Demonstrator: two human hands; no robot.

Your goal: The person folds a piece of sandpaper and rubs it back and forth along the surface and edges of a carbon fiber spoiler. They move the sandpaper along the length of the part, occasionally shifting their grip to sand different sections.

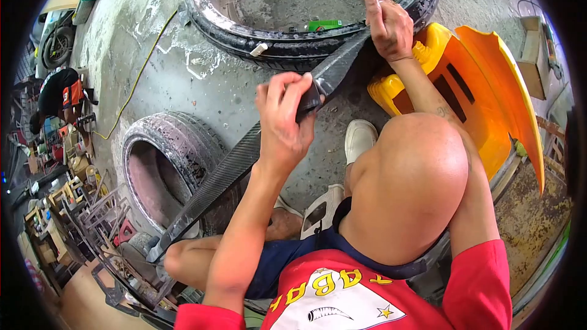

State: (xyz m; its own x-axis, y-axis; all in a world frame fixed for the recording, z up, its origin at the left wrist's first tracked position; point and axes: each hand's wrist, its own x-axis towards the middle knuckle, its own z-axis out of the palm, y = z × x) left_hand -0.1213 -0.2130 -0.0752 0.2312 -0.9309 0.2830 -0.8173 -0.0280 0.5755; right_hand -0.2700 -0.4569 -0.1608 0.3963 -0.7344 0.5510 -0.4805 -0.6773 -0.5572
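A long dark strip of tyre rubber (220, 174) runs diagonally from the lower left up toward the upper right. My left hand (285, 119) is closed around the strip near its middle. My right hand (386, 21) is up at the strip's far end, fingers closed, apparently gripping a small tool or the strip's end; which one is hard to tell. That end lies against the rim of a large tyre (293, 46) lying flat on the concrete. My knees and white shoes are below the strip.
A second tyre (174, 146) lies on the floor at the left. A yellow-orange plastic chair (483, 79) lies tipped over at the right. A yellow cable (137, 79) crosses the floor. Another person (58, 95) crouches at far left among cluttered tools and metal frames.
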